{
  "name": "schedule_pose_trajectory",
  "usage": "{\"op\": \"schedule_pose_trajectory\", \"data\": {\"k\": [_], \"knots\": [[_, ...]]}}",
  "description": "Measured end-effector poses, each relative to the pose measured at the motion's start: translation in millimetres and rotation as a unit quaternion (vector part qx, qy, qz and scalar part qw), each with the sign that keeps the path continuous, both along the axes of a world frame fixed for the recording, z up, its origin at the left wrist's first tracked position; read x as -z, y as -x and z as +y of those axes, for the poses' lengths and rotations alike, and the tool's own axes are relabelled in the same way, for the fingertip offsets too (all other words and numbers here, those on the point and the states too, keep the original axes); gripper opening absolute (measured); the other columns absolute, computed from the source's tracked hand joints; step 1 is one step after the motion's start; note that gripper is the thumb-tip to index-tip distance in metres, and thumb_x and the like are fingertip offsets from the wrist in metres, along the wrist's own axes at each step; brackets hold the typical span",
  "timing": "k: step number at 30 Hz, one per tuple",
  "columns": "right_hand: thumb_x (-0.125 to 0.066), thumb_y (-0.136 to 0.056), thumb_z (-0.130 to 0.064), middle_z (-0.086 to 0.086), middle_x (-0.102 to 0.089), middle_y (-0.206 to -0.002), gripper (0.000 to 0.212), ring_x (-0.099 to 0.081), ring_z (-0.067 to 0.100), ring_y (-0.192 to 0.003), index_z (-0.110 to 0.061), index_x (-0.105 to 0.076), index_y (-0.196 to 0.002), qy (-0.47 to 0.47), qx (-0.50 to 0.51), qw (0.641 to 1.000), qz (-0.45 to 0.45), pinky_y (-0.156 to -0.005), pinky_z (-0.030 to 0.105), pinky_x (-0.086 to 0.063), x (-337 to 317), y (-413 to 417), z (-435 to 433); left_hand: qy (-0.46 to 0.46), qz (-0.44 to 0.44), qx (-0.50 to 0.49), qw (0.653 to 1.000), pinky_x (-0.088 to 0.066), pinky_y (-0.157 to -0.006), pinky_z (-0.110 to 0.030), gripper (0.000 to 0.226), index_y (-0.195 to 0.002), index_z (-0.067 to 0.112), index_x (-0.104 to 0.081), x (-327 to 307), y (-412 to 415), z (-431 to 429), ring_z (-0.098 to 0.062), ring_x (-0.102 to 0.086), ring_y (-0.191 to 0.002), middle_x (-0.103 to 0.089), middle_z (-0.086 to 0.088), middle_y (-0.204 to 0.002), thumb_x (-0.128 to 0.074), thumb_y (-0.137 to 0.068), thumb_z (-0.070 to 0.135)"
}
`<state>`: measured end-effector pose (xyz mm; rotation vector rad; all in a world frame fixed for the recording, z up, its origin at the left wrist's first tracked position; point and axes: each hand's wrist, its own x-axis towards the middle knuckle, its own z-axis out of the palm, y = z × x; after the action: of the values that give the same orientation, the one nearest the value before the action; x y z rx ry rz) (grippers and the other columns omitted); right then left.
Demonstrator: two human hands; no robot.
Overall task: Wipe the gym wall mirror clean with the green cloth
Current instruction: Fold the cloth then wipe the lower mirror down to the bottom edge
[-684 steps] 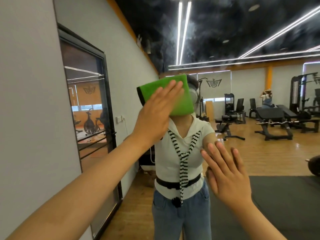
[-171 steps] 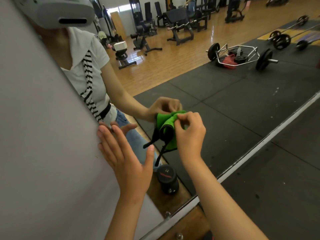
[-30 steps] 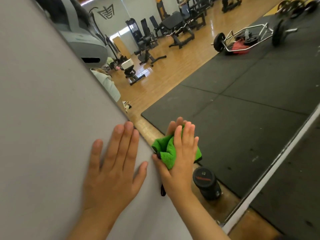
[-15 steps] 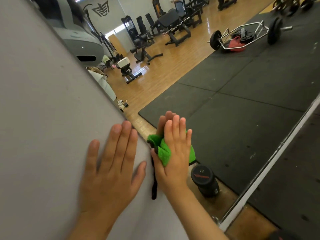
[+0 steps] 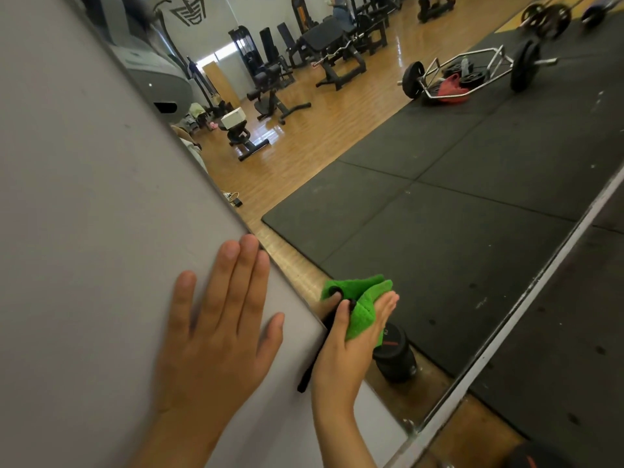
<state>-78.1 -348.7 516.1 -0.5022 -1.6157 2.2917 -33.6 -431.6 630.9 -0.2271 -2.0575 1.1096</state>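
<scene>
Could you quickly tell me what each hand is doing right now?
Left hand: open, flat on the wall.
Right hand: open, pressing the green cloth against the mirror.

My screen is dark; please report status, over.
Left hand flat on wall. Right hand presses green cloth on mirror. Black strap hangs loose.
</scene>
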Motion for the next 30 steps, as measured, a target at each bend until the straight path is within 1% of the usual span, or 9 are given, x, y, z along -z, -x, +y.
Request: {"op": "schedule_pose_trajectory", "data": {"k": [2,4,6,10,13,16,19,26,30], "knots": [[-0.042,-0.094,-0.056,-0.022,0.007,-0.163,0.078,0.012,-0.017,-0.143,-0.030,-0.001,-0.156,0.003,0.000,1.000,0.003,-0.111,0.001,0.006,-3,-8,-5,0.003,-0.001,0.000,1.000,-0.001,-0.126,-0.047,0.073,-0.157,-0.001,-0.022,1,0,-1,-0.028,-0.013,-0.153,-0.015,-0.017,-0.166,-0.040,-0.101,0.042],[-0.042,-0.095,-0.052,-0.023,0.006,-0.163,0.075,0.012,-0.016,-0.143,-0.031,-0.002,-0.155,-0.004,0.001,1.000,0.016,-0.110,0.001,0.006,-2,-12,-9,0.007,0.000,-0.001,1.000,-0.002,-0.126,-0.047,0.073,-0.157,-0.001,-0.022,1,0,0,-0.028,-0.014,-0.152,-0.015,-0.017,-0.166,-0.040,-0.101,0.043],[-0.042,-0.095,-0.042,-0.022,0.004,-0.163,0.070,0.010,-0.012,-0.146,-0.035,-0.004,-0.152,-0.002,0.007,1.000,0.027,-0.115,0.006,0.006,0,-11,-10,0.008,0.001,0.000,1.000,-0.002,-0.126,-0.047,0.073,-0.157,-0.002,-0.022,2,0,0,-0.028,-0.015,-0.152,-0.016,-0.017,-0.165,-0.039,-0.101,0.043],[-0.037,-0.101,-0.030,-0.019,0.000,-0.164,0.060,0.006,-0.003,-0.150,-0.031,-0.007,-0.153,-0.001,0.031,0.997,0.071,-0.123,0.029,0.004,-12,-5,-11,0.008,-0.001,-0.002,1.000,-0.001,-0.126,-0.047,0.073,-0.157,-0.002,-0.021,1,0,1,-0.028,-0.012,-0.153,-0.014,-0.017,-0.165,-0.038,-0.102,0.043],[-0.035,-0.101,-0.034,-0.013,0.000,-0.166,0.059,0.005,0.007,-0.153,-0.030,-0.009,-0.154,-0.050,0.027,0.986,0.157,-0.124,0.030,0.006,-37,1,-9,0.005,-0.004,-0.004,1.000,0.000,-0.126,-0.048,0.071,-0.157,-0.002,-0.020,1,1,1,-0.028,-0.011,-0.153,-0.010,-0.017,-0.166,-0.034,-0.105,0.044],[-0.036,-0.103,-0.036,-0.003,-0.004,-0.167,0.061,0.001,0.018,-0.155,-0.014,-0.016,-0.156,-0.142,0.026,0.964,0.223,-0.125,0.034,0.004,-44,15,2,0.000,-0.008,-0.006,1.000,0.001,-0.125,-0.047,0.070,-0.157,-0.002,-0.019,0,1,1,-0.027,-0.005,-0.155,-0.008,-0.017,-0.167,-0.028,-0.107,0.045],[-0.032,-0.106,-0.043,-0.009,-0.005,-0.166,0.062,-0.005,0.021,-0.155,-0.010,-0.014,-0.155,-0.208,0.034,0.939,0.271,-0.125,0.041,0.000,-28,28,15,0.001,-0.008,-0.011,1.000,0.001,-0.125,-0.047,0.072,-0.158,-0.002,-0.018,0,0,0,-0.027,-0.004,-0.155,-0.009,-0.017,-0.167,-0.029,-0.106,0.047],[-0.011,-0.094,-0.075,-0.012,0.007,-0.166,0.085,0.010,0.013,-0.154,-0.018,-0.006,-0.158,-0.165,-0.010,0.966,0.199,-0.123,0.034,0.012,-32,18,16,0.004,-0.005,-0.004,1.000,0.000,-0.126,-0.047,0.072,-0.157,-0.002,-0.019,0,2,1,-0.028,-0.012,-0.153,-0.011,-0.017,-0.166,-0.030,-0.106,0.048],[-0.002,-0.097,-0.069,-0.029,0.015,-0.160,0.064,0.019,0.000,-0.149,-0.038,0.000,-0.153,-0.088,-0.061,0.979,0.176,-0.119,0.026,0.018,-33,11,21,-0.001,-0.005,-0.001,1.000,-0.001,-0.126,-0.047,0.073,-0.157,-0.002,-0.020,1,1,0,-0.028,-0.013,-0.152,-0.013,-0.018,-0.166,-0.032,-0.105,0.048]]}}
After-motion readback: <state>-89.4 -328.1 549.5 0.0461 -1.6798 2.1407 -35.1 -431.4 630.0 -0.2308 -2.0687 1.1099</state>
